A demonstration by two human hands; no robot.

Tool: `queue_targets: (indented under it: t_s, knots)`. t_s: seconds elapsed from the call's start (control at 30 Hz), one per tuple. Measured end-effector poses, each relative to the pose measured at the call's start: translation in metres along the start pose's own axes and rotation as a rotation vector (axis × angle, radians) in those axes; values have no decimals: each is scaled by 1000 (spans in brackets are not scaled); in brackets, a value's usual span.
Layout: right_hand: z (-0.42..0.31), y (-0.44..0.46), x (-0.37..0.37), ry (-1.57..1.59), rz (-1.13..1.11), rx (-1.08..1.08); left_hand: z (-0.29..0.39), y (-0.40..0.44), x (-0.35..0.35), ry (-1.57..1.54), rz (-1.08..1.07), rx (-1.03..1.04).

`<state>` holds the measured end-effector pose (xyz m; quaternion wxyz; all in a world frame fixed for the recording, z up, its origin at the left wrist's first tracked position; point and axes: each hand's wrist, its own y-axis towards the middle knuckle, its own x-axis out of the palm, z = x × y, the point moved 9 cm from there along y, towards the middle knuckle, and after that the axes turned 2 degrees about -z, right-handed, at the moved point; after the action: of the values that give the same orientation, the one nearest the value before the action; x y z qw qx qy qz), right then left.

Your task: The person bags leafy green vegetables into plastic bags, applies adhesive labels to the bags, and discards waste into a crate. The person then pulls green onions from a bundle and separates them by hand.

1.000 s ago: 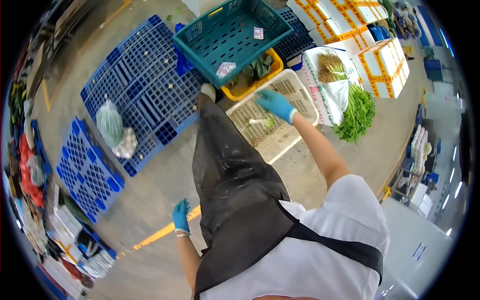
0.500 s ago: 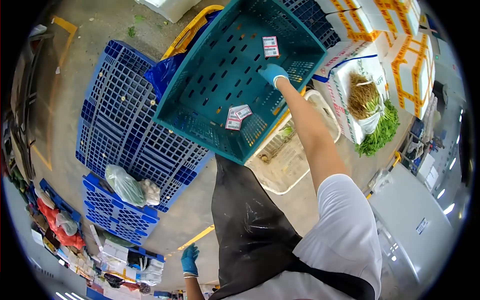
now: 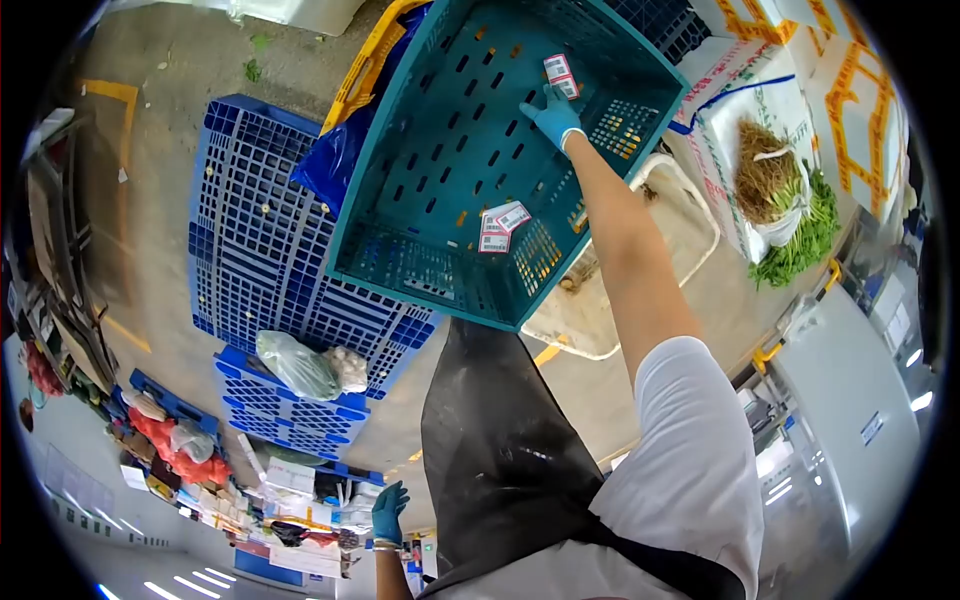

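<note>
Wearing a blue glove, my right hand (image 3: 553, 119) reaches into the green crate (image 3: 440, 140), fingers spread, just below a pair of printed labels (image 3: 561, 76). Nothing shows in its grasp. More labels (image 3: 502, 227) lie near the crate's lower side. Low in the picture, my left hand (image 3: 388, 513), also gloved in blue, hangs beside the black apron (image 3: 500, 430) with its fingers apart and holding nothing. A cream basket (image 3: 690, 205) is partly hidden under the crate and my right forearm.
Blue pallets (image 3: 265, 230) lie at the left, with a bagged green vegetable (image 3: 297, 365) on them. At the right are white boxes (image 3: 845, 110) with orange tape and a bundle of rooted greens (image 3: 800, 215). A yellow crate (image 3: 365, 70) with blue plastic stands behind.
My right hand has gone from above the cream basket into the green crate, up near the labels. The view has shifted, and the crate looks larger. My left hand stays low and open.
</note>
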<state>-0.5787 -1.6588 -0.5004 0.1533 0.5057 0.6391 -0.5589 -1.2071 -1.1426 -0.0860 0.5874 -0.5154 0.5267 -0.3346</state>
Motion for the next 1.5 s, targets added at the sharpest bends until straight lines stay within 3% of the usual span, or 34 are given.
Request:
queue_targets:
  t_s: [0.1, 0.17, 0.23, 0.43, 0.53, 0.57, 0.63, 0.7, 0.83, 0.87, 0.93, 1.0, 1.03, 1.1, 1.23, 1.4, 1.5]
  knots:
    - [-18, -65, -17, 1121, -94, 140, 76, -21, 34, 80, -71, 120]
    - [-62, -133, -63, 1496, -75, 169, 102, -18, 44, 151, -134, 156]
    - [-88, -190, -89, 1552, -98, 127, 158, -40, 73, 127, -175, 336]
    - [-219, -333, -191, 1476, -302, -65, 288, -151, 135, 143, -275, 614]
    - [-295, -393, -242, 960, -174, -367, 331, -209, 147, 227, -367, 811]
    - [-323, -415, -248, 770, -104, -481, 341, -223, 145, 119, -379, 829]
    - [-374, -467, -242, 273, 116, -811, 351, -240, 135, -156, -483, 797]
    - [-446, -523, -252, 14, 89, -1011, 359, -251, 112, -482, -679, 695]
    - [-537, -579, -240, 123, 74, -1168, 372, -233, 15, -571, -689, 748]
    - [-563, -584, -238, 243, -100, -1156, 378, -228, -16, -619, -694, 742]
    - [-600, -588, -238, 361, -227, -977, 393, -228, -81, -651, -609, 797]
    - [-643, -578, -226, 532, -228, -868, 417, -231, -144, -528, -590, 773]
    - [-658, -573, -216, 899, -309, -607, 419, -235, -172, -478, -573, 744]
    - [-711, -568, -200, 914, -396, -517, 439, -240, -225, -479, -560, 765]
    - [-820, -582, -153, 802, -672, -611, 469, -233, -297, -406, -525, 830]
    - [-907, -532, -142, 792, -560, -566, 546, -241, -347, -322, -535, 984]
    - [-960, -478, -156, 1005, -544, -489, 606, -233, -375, -346, -554, 1010]
